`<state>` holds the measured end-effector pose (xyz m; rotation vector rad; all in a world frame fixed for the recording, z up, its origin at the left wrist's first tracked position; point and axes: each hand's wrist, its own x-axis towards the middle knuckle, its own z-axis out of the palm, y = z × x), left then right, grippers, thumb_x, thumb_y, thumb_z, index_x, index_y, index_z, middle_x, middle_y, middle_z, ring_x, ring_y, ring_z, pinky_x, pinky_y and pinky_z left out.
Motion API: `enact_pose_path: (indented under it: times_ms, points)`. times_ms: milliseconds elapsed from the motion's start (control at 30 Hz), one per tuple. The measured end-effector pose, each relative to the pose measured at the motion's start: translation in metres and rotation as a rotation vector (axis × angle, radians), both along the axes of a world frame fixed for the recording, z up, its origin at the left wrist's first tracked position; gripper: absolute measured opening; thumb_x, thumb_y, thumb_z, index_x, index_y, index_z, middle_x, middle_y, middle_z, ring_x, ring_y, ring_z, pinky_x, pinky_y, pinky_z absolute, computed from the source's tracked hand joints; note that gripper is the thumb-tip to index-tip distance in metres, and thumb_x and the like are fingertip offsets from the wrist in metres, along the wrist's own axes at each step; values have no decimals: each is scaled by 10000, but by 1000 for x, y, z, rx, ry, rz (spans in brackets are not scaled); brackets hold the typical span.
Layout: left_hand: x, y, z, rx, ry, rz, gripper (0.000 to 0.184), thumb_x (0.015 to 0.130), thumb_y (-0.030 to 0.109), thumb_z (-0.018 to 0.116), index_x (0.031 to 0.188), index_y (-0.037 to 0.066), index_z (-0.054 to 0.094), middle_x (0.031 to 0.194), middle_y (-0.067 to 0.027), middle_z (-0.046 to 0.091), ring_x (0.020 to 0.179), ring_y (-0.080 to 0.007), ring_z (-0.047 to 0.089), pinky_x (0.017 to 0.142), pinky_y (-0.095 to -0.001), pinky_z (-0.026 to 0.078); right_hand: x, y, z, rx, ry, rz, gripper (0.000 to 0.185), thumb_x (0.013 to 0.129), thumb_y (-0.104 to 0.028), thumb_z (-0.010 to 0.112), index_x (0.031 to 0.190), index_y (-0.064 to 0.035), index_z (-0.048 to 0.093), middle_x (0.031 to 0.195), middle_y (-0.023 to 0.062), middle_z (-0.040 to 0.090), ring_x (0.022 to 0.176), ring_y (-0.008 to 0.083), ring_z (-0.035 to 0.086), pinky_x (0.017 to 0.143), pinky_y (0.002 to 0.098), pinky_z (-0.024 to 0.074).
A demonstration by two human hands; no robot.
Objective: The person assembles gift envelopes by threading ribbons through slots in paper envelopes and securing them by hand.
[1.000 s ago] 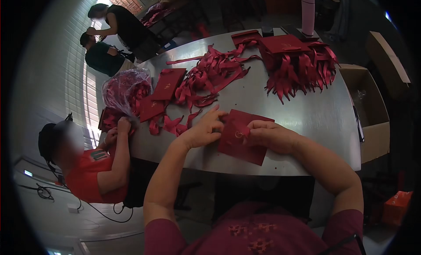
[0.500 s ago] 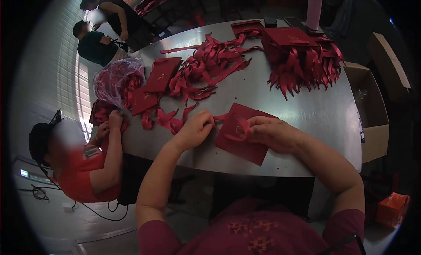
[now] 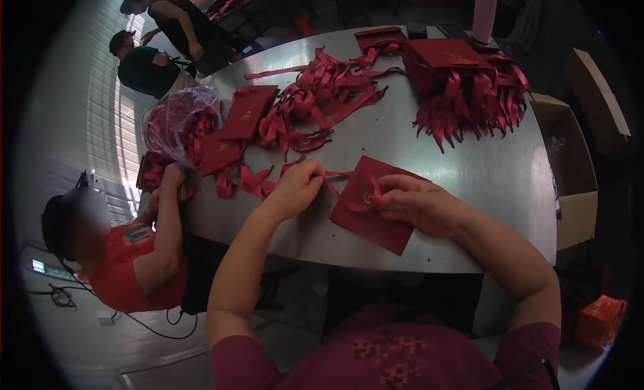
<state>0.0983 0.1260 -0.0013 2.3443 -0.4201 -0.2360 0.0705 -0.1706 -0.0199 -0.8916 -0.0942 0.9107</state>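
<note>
A dark red paper gift bag [image 3: 386, 225] with a gold mark lies tilted on the metal table in front of me. A red ribbon [image 3: 359, 201] curves in a loop across its face. My right hand [image 3: 419, 205] rests over the bag's right side, thumb and fingers closed on the loop's end. To the left of the bag, my left hand [image 3: 300, 190] is closed in a pinch on a ribbon end that stretches toward the bag's upper left edge. Its fingertips are partly hidden behind the knuckles.
Loose red ribbons [image 3: 329, 94] lie across the table [image 3: 469, 215], near stacked red bags [image 3: 248, 115] and a ribbon-trimmed pile [image 3: 446, 53]. A plastic sack [image 3: 181, 121] sits by a co-worker in orange [image 3: 137, 269]. An open carton [image 3: 577, 215] stands right; two people are farther back.
My left hand has shifted slightly up and left, and the ribbon between it and the bag shows more. The ribbon loop at my right fingers looks flatter. The bag has barely moved.
</note>
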Motion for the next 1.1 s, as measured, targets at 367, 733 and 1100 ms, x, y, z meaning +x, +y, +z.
enact_pose_path:
  times_ms: [367, 733, 1100]
  points:
    - [10, 2, 3, 30, 77, 50, 82, 896, 66, 544, 935, -4, 564, 751, -68, 564, 686, -143, 522, 622, -301, 428, 0, 0, 0, -18, 19, -25, 500, 970, -151, 559, 1417, -36, 367, 1281, 127, 596, 1190, 219, 579, 1029, 371, 450]
    - [10, 43, -7, 17, 159, 154, 49, 926, 78, 529, 930, 47, 566, 759, 16, 543, 678, -61, 504, 580, -226, 412, 1, -1, 7, -53, 62, 1, 589, 920, -136, 607, 1428, -21, 332, 1228, 147, 623, 1167, 208, 599, 1007, 339, 459]
    - [-33, 3, 99, -213, 243, 129, 78, 878, 51, 531, 917, 20, 591, 809, -16, 595, 728, -56, 542, 636, -219, 440, -32, 10, 18, -535, -946, -49, 727, 740, -243, 820, 1314, -44, 420, 1118, 142, 585, 1062, 255, 596, 911, 376, 502]
